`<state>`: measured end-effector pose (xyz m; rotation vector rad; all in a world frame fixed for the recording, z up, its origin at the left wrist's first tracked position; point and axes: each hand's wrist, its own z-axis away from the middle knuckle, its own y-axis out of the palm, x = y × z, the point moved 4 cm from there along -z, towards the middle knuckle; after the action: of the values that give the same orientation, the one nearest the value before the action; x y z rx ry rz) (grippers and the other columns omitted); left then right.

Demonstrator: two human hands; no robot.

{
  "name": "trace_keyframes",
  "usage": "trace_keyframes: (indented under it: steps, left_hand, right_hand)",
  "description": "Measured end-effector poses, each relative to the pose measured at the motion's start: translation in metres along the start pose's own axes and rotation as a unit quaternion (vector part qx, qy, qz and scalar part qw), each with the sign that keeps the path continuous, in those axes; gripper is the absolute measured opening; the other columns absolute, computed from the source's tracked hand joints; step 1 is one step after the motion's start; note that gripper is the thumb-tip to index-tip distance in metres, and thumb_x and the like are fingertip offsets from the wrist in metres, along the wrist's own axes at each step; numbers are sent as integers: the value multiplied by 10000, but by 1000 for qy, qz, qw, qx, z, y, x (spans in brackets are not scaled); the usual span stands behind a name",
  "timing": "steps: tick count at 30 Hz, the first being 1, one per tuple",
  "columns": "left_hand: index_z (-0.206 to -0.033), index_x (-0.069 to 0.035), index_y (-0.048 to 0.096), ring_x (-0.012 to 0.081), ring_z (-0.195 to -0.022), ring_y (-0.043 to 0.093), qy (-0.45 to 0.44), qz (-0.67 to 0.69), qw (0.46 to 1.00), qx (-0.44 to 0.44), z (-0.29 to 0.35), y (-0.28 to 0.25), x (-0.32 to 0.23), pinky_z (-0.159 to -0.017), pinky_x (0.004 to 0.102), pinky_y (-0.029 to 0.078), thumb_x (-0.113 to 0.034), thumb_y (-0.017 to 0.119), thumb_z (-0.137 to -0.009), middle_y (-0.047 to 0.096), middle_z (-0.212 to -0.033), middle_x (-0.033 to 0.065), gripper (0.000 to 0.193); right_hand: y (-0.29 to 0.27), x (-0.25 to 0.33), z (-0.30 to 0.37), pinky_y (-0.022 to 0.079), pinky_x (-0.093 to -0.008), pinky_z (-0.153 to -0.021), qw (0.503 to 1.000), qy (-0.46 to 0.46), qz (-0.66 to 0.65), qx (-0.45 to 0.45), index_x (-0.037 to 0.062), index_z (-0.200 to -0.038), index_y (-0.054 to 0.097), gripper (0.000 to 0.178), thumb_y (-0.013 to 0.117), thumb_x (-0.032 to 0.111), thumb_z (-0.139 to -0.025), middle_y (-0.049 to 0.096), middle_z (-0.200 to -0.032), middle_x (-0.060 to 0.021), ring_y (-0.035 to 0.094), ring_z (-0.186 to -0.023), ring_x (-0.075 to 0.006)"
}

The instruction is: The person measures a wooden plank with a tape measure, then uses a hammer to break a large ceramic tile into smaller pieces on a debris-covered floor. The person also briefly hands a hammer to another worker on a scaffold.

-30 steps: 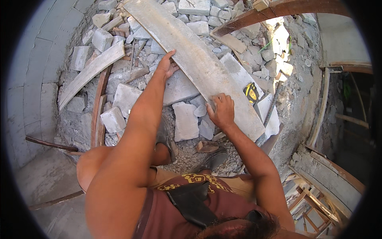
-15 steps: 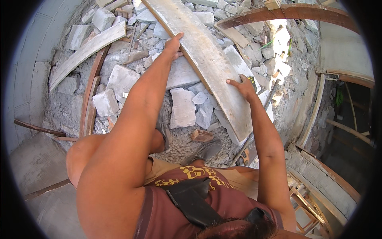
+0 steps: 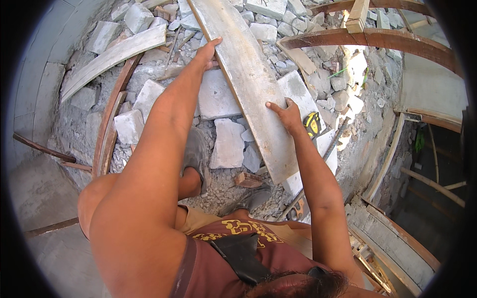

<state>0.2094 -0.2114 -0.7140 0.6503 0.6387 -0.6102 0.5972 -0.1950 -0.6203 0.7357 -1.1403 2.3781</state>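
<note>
A long board point(image 3: 243, 74), whitish grey with dried cement and a brown edge, slants across rubble in front of me. My left hand point(image 3: 208, 53) grips its left edge, thumb over the top, fingers partly hidden beneath. Lower down, my right hand point(image 3: 285, 115) clasps the opposite edge near the close end, its thumb on the upper face. Just right of that hand, a yellow and black tape measure point(image 3: 312, 125) rests on a pale slab point(image 3: 299, 94). Under and beside the board lie broken blocks point(image 3: 227, 143).
Rubble point(image 3: 288, 25) covers the ground ahead. Another whitish board point(image 3: 117, 58) and brown timbers point(image 3: 110, 124) lie left. A curved-looking brown beam point(image 3: 372, 38) spans the far right. A dark rod point(image 3: 338, 136) and a brick piece point(image 3: 248, 180) are close, near my shoes. A dark opening point(image 3: 437, 164) is at right.
The board has shifted left over the blocks with both hands still on it. The tape measure, partly hidden behind my right hand before, now shows more fully.
</note>
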Motion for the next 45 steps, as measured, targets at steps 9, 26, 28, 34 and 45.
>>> trace_keyframes:
  steps: [9, 26, 28, 34, 45]
  left_hand:
    - [-1547, -12, 516, 375, -1337, 634, -15, 35, 999, -18, -1, -3, 13, -1167, 622, 457, -470, 723, -1021, 633, -1491, 206, 727]
    - [-1470, 133, 527, 401, -1249, 690, 44, 10, 986, -158, -32, -2, 31, -1054, 482, 565, -405, 750, -1001, 652, -1418, 292, 747]
    - [-1474, 126, 530, 425, -1289, 672, 44, -54, 975, -209, -32, 1, 31, -1072, 489, 555, -440, 733, -1004, 634, -1446, 309, 763]
    - [-1475, 76, 554, 484, -1352, 623, 25, -191, 931, -309, -21, 15, 25, -1124, 524, 526, -520, 687, -1003, 602, -1494, 318, 772]
    - [-1467, 66, 548, 489, -1317, 640, 17, -207, 919, -335, -15, 24, 20, -1118, 530, 532, -564, 657, -992, 616, -1462, 317, 796]
  right_hand:
    - [10, -9, -3, 575, -421, -998, 994, -9, 94, -60, -97, -1414, 652, 970, 916, 569, -759, 756, -1224, -310, 768, -1071, -363]
    - [-7, -16, -2, 537, -468, -1041, 984, -134, 103, -57, -42, -1320, 726, 691, 907, 428, -846, 749, -1210, -262, 707, -1166, -396]
    - [-27, -15, 13, 534, -473, -1037, 971, -178, 138, -82, -35, -1307, 731, 653, 905, 403, -854, 742, -1183, -246, 696, -1164, -397]
    - [-112, -47, 54, 533, -456, -1033, 974, -156, 163, -18, -19, -1302, 729, 590, 895, 352, -875, 728, -1181, -224, 695, -1155, -356]
    - [-184, -114, 113, 554, -414, -1005, 996, -16, 8, -90, -63, -1383, 672, 649, 872, 335, -912, 723, -1240, -204, 696, -1143, -287]
